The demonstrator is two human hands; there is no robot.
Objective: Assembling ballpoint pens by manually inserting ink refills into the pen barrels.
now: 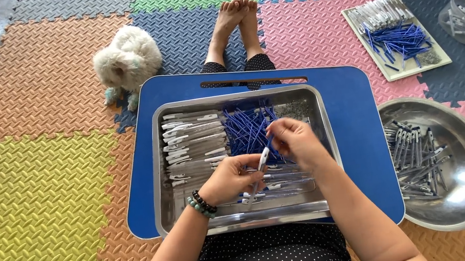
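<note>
Hands meet over the lower middle of the steel tray [158, 176] on the blue lap desk [358, 132]: the left hand [228, 179] grips a white pen barrel [262, 159], while the right hand [296, 140] pinches a blue refill [270, 141] at the barrel's tip. Loose blue refills [247, 125] and rows of white barrels [192, 144] fill the tray, a steel bowl of finished pens [421, 153] sits lower right, and a white dog [126, 60] lies upper left.

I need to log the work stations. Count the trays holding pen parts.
2. A metal tray sits on the blue lap desk under the person's hands; a pale flat tray lies on the mat at upper right. More could lie outside the view.
</note>
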